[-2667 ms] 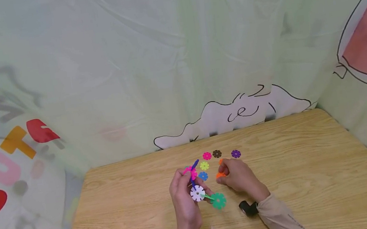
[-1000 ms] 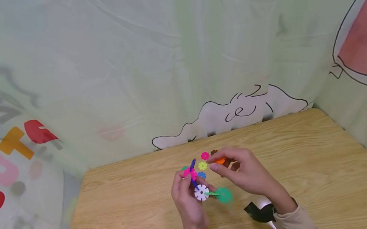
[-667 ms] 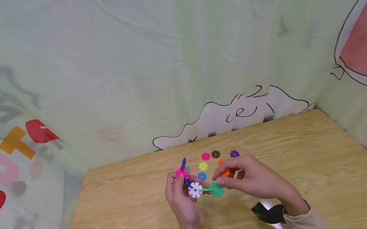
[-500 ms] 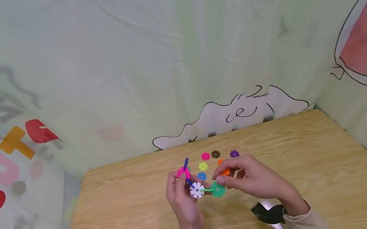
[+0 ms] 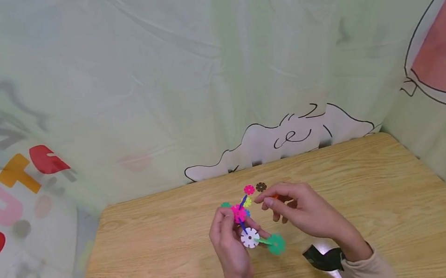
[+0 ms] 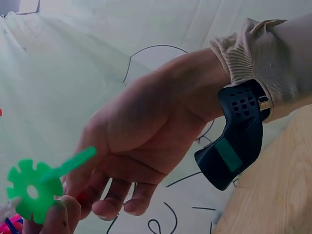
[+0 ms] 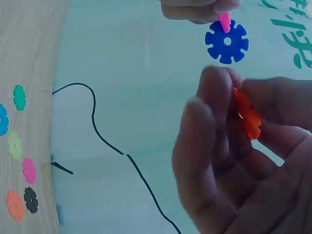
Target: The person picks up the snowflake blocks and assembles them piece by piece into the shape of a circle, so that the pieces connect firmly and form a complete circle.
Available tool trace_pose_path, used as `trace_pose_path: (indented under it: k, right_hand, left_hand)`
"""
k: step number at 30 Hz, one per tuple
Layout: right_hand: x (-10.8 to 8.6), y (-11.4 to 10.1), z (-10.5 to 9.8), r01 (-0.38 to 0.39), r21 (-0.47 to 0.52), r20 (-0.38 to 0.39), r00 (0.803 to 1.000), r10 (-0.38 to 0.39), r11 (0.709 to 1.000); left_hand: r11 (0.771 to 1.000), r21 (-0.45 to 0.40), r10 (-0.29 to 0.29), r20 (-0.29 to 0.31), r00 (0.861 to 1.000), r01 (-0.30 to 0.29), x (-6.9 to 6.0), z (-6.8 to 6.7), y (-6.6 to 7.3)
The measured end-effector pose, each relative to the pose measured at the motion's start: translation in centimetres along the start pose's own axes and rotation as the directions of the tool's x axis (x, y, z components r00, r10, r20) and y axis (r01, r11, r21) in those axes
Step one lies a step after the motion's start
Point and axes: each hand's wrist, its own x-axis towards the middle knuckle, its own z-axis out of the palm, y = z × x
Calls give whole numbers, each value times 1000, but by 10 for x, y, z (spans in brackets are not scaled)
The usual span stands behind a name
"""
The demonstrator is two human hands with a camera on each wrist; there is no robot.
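Note:
My left hand (image 5: 230, 246) grips a joined string of notched plastic discs, the thumb by the pink disc (image 5: 237, 211). A dark blue disc (image 5: 244, 201) juts upward from the pink one. Further along sit a white disc (image 5: 246, 240), a light green disc (image 5: 264, 241) seen nearly edge-on and a green disc (image 5: 279, 248) at the lower right end. My right hand (image 5: 315, 211) pinches a loose orange disc (image 7: 250, 121) between thumb and fingers. It hangs just above and to the right of the string, apart from the green disc.
Loose discs lie on the wooden table (image 5: 149, 252) behind the hands: pink (image 5: 249, 189), brown (image 5: 261, 187), yellow-green (image 7: 14, 146), blue (image 7: 3, 120), green (image 7: 19, 98) and another orange one (image 7: 14, 205). A printed curtain (image 5: 158, 96) stands behind the table. The right wrist wears a black device (image 5: 321, 260).
My right hand took up the orange disc and came near the green one. Since half a second ago it has drawn slightly up and away, while the string has shifted right and tilted.

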Motion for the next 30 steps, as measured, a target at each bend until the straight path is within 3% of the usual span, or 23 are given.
trace_pose_path:
  k: [4,9,14,24,30]
  right_hand:
    - [3,1,2,-24,117,-21,999,26,993]
    - [5,2,5,-67,282,-78,993,93,957]
    - [6,-1,10,-2,353,-104,994,42,936]
    - [5,-4,17,62,220,-212,977,-14,974]
    - [2,-11,22,77,212,-225,974,-28,974]
  left_hand:
    - [1000,7,-17,-20,1000,17,0,1,-2]
    - [998,61,0,-63,998,4,-1,4,-4]
    - [994,106,32,-108,994,-20,-1,7,-5]
    - [984,170,67,-85,994,-52,-3,7,-4]
    - [980,190,68,-53,996,-56,-6,8,-3]
